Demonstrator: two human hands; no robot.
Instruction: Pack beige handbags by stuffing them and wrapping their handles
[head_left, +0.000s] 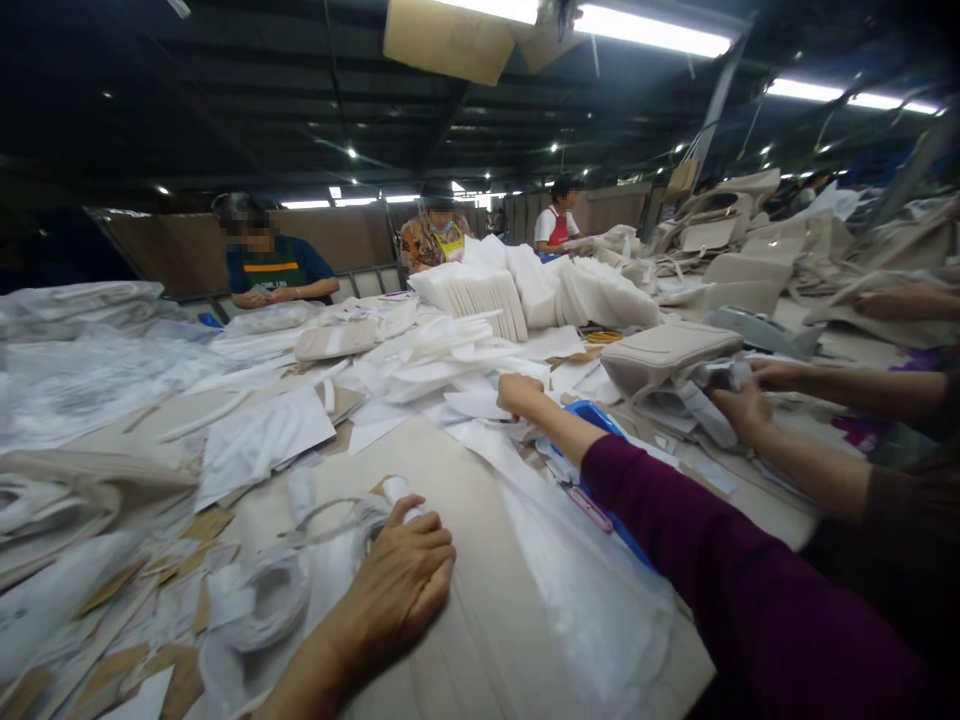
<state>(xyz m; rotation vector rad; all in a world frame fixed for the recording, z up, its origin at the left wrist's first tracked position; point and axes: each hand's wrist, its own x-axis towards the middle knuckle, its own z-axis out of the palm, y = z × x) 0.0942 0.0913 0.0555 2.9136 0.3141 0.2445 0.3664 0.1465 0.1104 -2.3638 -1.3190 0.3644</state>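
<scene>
My left hand (411,568) rests low on a flat beige bag piece (495,590), its fingers curled over a white-wrapped strap (394,490). The underside of that grip is hidden. Further forward, at the end of a purple sleeve, my right hand (521,396) is closed in a fist or pinch beside a white paper sheet (471,404). What its fingers hold, if anything, cannot be made out. Thin white wrapping (570,550) drapes over the beige piece between my arms. A blue tray (596,415) lies partly under my right forearm, with a pink-handled cutter (591,508) by it.
Tall stacks of white foam sheets (480,295) stand ahead. Paper scraps and wrapped straps (262,600) cover the left side. At right, a co-worker's hands (742,400) handle a beige bag (667,355). Several people, one in a dark apron (274,265), work across the table.
</scene>
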